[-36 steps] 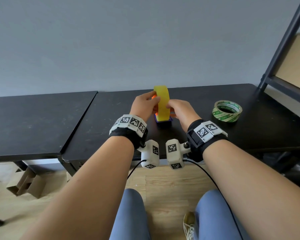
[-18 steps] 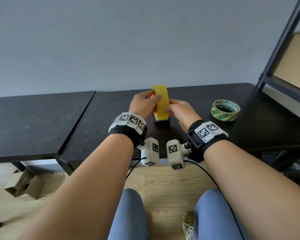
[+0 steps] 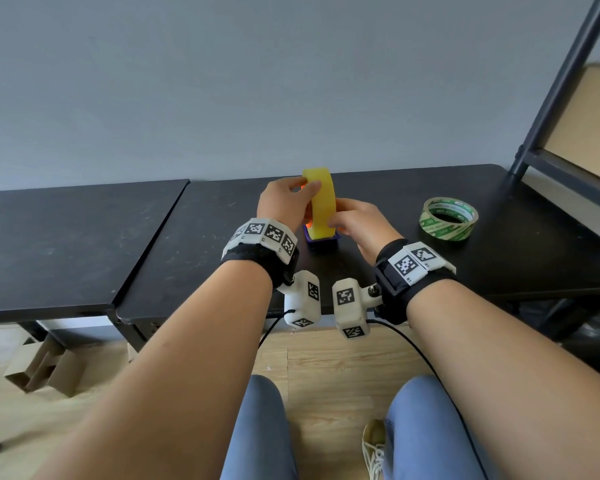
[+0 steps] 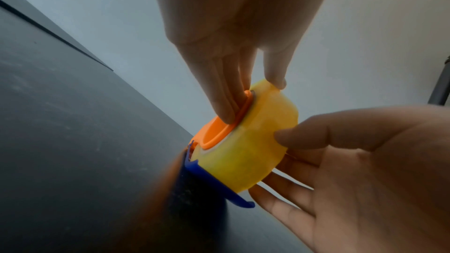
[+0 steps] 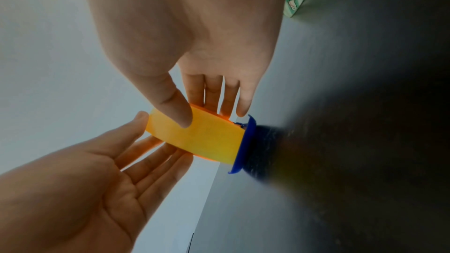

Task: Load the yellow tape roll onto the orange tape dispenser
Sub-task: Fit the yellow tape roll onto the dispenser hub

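The yellow tape roll (image 3: 322, 206) stands on edge in the orange tape dispenser (image 4: 215, 132), whose blue base (image 3: 321, 240) rests on the black table (image 3: 194, 237). In the left wrist view the roll (image 4: 246, 153) sits around the dispenser's orange hub. My left hand (image 3: 303, 197) is at the roll's left side: its fingers (image 4: 225, 111) press into the hub and its thumb lies on the roll's top rim. My right hand (image 3: 340, 220) holds the roll from the right, thumb on the outer face (image 5: 194, 138), fingers against the far side. Most of the dispenser is hidden.
A green-printed tape roll (image 3: 449, 220) lies flat on the table to the right. A black shelf frame (image 3: 561, 98) holding cardboard rises at the far right. A second black table (image 3: 66, 237) adjoins on the left. Cardboard (image 3: 45, 368) lies on the floor below.
Almost nothing differs. Both hands stay on the roll and dispenser at the same spot; the right thumb sits slightly lower on the roll's face.
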The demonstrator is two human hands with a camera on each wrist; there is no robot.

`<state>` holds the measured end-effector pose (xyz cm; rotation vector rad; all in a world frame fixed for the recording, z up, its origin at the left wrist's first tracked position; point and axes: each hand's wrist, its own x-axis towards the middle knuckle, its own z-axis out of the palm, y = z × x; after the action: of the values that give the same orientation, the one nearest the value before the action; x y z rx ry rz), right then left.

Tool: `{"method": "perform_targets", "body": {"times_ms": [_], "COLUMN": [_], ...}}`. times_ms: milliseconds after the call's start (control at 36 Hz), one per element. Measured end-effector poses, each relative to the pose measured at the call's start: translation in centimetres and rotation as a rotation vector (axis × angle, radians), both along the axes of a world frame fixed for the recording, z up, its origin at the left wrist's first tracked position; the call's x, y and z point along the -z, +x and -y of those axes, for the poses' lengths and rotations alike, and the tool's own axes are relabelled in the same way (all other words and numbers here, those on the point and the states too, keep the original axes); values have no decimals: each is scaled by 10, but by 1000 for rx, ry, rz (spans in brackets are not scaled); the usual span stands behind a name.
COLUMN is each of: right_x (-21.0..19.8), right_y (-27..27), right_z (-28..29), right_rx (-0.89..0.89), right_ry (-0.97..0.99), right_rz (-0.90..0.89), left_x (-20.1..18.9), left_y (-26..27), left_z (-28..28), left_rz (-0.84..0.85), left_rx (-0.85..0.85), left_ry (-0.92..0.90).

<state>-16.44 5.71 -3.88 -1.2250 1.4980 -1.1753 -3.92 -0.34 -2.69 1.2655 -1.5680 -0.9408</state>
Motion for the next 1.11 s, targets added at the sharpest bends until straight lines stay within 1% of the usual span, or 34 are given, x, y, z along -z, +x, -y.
{"method": "perform_targets", "body": {"times_ms": [83,194,278,389,500,639,778,1000,1111], "right_x": [1,1,2,0,0,-1,-1,-1,-1], "right_y": [-1,0,2,3,5,3,4,6,7], "right_z": [0,-1,-2,0,2,4,2,-1,-3], "right_rx": [-5,0,3,15,54,57,52,47,36], "right_ry": [0,-12,-23,-21,-19,-18,-6,0,-17], "right_rz": [3,0,8,44,63,93,44,36,21], "left_x": [0,1,3,6,7,9,9,0,2], "left_y": [-2,-2,2,8,10,8,7,3,4], "left_z": [0,1,1,0,1,2,2,3,4], "left_rz": [19,-12,-57,-73,-89,-91,-93,-27,-38], "left_rx": [-26,-36,12,98,118,107,84,-11,-18], "left_ry": [-15,2,44,82,75,49,33,-6,1]}}
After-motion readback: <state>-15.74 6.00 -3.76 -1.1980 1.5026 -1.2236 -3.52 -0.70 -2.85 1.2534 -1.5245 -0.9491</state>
